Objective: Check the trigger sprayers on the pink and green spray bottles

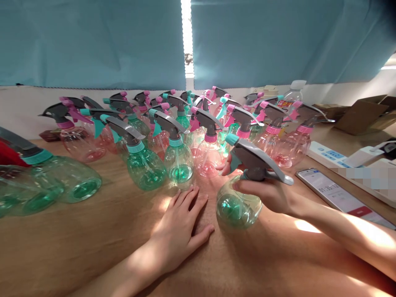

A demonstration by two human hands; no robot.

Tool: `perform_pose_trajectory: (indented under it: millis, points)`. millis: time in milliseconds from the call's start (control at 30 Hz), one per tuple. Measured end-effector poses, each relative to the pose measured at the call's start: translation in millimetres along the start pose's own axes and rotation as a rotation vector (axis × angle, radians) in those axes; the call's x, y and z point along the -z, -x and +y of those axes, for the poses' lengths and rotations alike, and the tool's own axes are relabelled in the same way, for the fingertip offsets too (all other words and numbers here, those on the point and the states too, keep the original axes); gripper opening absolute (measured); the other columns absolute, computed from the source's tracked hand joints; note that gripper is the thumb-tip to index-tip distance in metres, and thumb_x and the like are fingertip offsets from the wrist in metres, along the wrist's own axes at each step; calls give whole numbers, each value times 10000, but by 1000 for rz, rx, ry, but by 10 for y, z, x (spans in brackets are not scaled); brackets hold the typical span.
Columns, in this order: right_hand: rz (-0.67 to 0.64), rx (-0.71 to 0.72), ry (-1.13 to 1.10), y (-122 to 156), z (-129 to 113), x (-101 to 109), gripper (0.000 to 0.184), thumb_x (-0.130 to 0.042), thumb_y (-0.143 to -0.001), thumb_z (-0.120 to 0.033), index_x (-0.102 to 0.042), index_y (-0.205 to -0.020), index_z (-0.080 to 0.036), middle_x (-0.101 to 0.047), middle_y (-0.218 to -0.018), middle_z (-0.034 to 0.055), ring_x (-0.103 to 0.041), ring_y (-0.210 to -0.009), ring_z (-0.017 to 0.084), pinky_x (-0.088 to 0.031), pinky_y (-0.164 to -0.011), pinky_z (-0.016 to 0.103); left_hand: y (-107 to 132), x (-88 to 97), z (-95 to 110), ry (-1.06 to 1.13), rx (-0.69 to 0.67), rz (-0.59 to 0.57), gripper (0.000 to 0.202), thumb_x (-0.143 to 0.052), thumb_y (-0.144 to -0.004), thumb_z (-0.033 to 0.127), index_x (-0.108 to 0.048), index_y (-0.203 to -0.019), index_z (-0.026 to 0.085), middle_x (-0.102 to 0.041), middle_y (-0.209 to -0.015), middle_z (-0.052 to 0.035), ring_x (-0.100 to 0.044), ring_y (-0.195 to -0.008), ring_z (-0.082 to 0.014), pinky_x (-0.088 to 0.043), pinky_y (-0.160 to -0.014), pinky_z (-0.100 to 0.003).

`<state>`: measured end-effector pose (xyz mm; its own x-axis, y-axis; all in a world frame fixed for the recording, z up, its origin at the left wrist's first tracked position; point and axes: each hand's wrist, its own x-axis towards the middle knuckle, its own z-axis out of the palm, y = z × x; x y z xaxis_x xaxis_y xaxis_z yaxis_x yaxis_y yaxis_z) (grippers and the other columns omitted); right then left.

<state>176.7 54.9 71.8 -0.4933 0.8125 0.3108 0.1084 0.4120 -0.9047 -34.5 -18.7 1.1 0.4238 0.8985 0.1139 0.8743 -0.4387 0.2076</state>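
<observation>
My right hand (262, 192) is wrapped round the neck of a green spray bottle (236, 208) with a grey head and a teal nozzle and trigger. The bottle leans slightly, and I cannot tell whether its base touches the table. My left hand (182, 222) lies flat on the wooden table (102, 243), fingers spread, holding nothing. Just beyond its fingertips stand a green spray bottle (179, 161) with a teal collar and another green spray bottle (145, 167). A pink spray bottle (210, 154) is behind the held one.
Several more pink and green spray bottles crowd the back, including a pink spray bottle (80, 142). Green bottles (71, 177) are at far left. A phone (340, 194) showing a timer, a power strip (349, 165) and a cardboard box (365, 113) are at right. Blue cloth (93, 41) hangs behind.
</observation>
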Motion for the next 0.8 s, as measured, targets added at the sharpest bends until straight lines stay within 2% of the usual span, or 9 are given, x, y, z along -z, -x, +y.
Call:
perform_pose_trajectory:
  millis: [33, 100, 167, 200, 300, 400, 533, 633, 800]
  points:
    - [-2, -2, 8, -4, 6, 4, 232, -501, -643, -98, -520, -822, -244, -298, -528, -78, -269, -450, 98, -231, -441, 261, 3, 0, 0, -1, 0, -5, 584, -519, -923, 497, -450, -1406, 177, -402, -1471, -151, -344, -1339, -349, -317, -1065, -545]
    - [-29, 3, 14, -19, 20, 11, 328, -499, -655, -92, -565, -935, -250, -438, -571, -56, -423, -488, 122, -298, -454, 259, 8, -11, -6, -4, -2, 2, 583, -509, -926, 506, -443, -1409, 186, -398, -1474, -146, -337, -1344, -341, -312, -1067, -544]
    - [-70, 38, 6, -37, 28, 15, 437, -497, -669, -91, -574, -1064, -260, -614, -773, -1, -591, -666, 171, -410, -527, 277, 10, -27, -16, -3, -6, 18, 579, -508, -925, 507, -439, -1410, 198, -397, -1476, -137, -337, -1344, -332, -307, -1073, -536]
    - [-83, 70, 2, -45, 29, 14, 482, -498, -673, -93, -569, -1117, -266, -654, -910, 24, -631, -779, 194, -461, -596, 301, 10, -34, -20, -2, -8, 24, 577, -509, -924, 505, -439, -1410, 201, -397, -1475, -134, -338, -1343, -331, -307, -1074, -532]
    - [-82, 121, 18, -59, 32, 7, 581, -500, -683, -100, -539, -1230, -290, -627, -1204, 49, -642, -973, 235, -500, -803, 405, 8, -42, -25, -2, -9, 25, 575, -517, -923, 490, -436, -1412, 198, -398, -1474, -133, -342, -1338, -332, -309, -1074, -525]
    - [-83, 106, 23, -63, 43, -2, 637, -499, -704, -106, -494, -1307, -310, -572, -1324, 55, -621, -1069, 267, -489, -861, 462, 9, -37, -26, 0, -10, 23, 576, -520, -922, 481, -432, -1413, 194, -394, -1477, -131, -341, -1337, -331, -311, -1074, -522]
    - [-79, 110, 29, -59, 69, -6, 669, -526, -739, -106, -440, -1365, -326, -539, -1378, 53, -571, -1175, 269, -476, -915, 457, 14, -41, -29, 4, -9, 37, 581, -521, -918, 484, -429, -1416, 200, -402, -1472, -123, -347, -1335, -333, -310, -1076, -518]
    - [-67, 108, 19, -49, 71, -9, 688, -528, -739, -91, -422, -1381, -314, -554, -1359, 62, -574, -1170, 257, -506, -879, 418, 17, -48, -28, 6, -8, 47, 578, -518, -918, 486, -425, -1418, 210, -409, -1468, -119, -350, -1333, -338, -308, -1075, -523]
    - [-53, 78, 2, -45, 16, -32, 666, -514, -734, -90, -431, -1364, -287, -642, -1192, 65, -655, -952, 211, -538, -759, 357, 21, -48, -22, 11, -10, 38, 578, -514, -924, 490, -420, -1419, 208, -400, -1475, -126, -342, -1340, -332, -306, -1073, -524]
